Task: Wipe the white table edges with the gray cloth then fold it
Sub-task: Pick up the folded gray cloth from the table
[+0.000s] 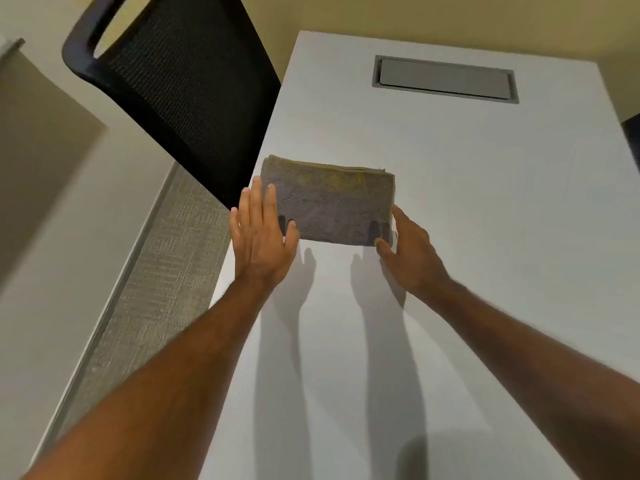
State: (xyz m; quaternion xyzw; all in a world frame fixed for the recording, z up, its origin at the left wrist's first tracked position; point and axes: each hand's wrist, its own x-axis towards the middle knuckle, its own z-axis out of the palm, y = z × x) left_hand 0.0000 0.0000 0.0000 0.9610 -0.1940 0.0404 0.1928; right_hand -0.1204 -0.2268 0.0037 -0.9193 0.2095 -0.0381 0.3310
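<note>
A black chair point(180, 95) stands at the left, just beside the white table point(485, 209). The left hand point(261, 233) is flat and open, fingers spread, touching the left end of the gray cloth point(329, 202). The cloth lies folded in a neat block on the table, near its left edge. The right hand point(407, 251) is open too, fingers touching the cloth's right end. It grips nothing. A gray hatch point(445, 79) sits farther back.
</note>
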